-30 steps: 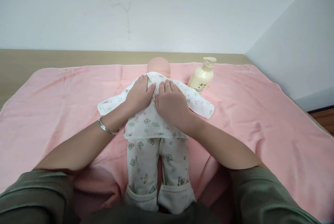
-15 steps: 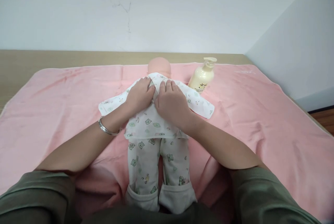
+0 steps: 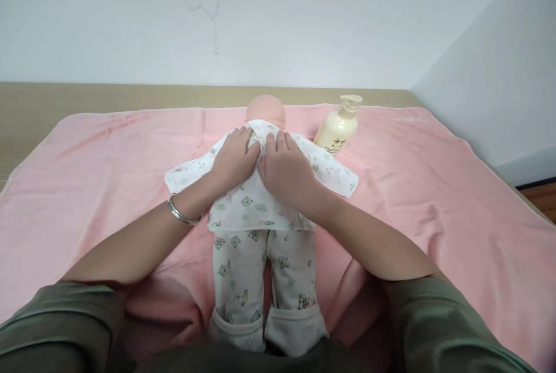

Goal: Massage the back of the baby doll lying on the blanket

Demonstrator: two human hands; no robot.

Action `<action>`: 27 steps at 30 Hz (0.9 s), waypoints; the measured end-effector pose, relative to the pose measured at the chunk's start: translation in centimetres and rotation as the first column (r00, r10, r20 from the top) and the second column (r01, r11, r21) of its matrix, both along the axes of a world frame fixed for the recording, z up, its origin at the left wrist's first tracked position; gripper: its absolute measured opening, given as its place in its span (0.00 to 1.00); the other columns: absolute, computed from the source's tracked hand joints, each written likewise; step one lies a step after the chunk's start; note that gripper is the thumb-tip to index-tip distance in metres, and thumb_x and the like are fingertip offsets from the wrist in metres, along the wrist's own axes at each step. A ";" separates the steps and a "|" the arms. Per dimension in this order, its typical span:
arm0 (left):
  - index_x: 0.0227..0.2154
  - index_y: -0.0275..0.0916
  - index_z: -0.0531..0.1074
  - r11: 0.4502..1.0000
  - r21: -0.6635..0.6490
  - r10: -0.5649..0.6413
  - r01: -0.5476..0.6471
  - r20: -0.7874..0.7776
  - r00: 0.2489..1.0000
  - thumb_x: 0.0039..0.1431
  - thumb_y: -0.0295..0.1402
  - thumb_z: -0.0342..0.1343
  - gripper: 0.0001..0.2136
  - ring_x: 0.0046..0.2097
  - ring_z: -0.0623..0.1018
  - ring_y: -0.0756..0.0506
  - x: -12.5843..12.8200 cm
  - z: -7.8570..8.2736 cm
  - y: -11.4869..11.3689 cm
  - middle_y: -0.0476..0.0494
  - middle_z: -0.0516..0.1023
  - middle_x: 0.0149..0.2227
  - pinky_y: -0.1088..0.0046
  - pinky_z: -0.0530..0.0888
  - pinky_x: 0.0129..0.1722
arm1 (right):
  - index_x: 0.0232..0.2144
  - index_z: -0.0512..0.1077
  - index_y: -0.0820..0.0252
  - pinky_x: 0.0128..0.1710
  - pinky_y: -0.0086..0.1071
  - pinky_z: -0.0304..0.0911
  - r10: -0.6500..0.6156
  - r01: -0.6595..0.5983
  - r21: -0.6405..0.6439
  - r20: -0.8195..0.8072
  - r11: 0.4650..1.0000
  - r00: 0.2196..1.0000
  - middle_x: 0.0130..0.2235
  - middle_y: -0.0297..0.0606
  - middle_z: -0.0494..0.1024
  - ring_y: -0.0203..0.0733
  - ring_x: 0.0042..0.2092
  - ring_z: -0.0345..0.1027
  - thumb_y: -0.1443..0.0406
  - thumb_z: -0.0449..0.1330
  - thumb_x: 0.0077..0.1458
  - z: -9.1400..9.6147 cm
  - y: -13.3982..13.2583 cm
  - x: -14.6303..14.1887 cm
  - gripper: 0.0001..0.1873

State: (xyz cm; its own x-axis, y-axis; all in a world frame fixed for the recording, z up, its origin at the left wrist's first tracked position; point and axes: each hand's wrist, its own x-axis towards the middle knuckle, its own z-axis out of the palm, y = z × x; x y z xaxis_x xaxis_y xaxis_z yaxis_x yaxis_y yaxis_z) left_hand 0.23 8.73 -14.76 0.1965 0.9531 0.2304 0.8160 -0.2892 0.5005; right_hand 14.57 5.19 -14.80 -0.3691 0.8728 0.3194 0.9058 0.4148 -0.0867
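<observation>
A baby doll lies in the middle with its bald head pointing away from me. It wears a white printed top and matching footed trousers; the sleeves spread out to both sides. My left hand rests flat on the left upper part of the top, fingers stretched out. Beside it, my right hand lies flat on the right upper part, its thumb close to my left thumb. Neither hand grips anything. The cloth under both palms is hidden.
A cream pump bottle stands by the doll's right-side sleeve. Pink blanket covers most of the wooden table. A white wall rises behind, with another wall at the right. A silver bangle circles my left wrist.
Almost nothing differs. Both hands stay on the doll's top, with only a very slight shift, and the whole view has drifted a few pixels.
</observation>
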 end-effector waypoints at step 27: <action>0.56 0.31 0.71 0.971 0.215 -0.099 0.107 -0.046 0.994 0.66 0.31 0.38 0.23 0.61 0.70 0.34 1.0 -1.1 -1.9 0.29 0.73 0.57 0.49 0.67 0.65 | 0.58 0.67 0.79 0.66 0.50 0.59 -0.114 0.073 -0.234 -0.168 0.969 0.979 0.61 0.61 0.71 0.60 0.64 0.64 0.60 0.43 0.69 0.6 4.9 2.3 0.28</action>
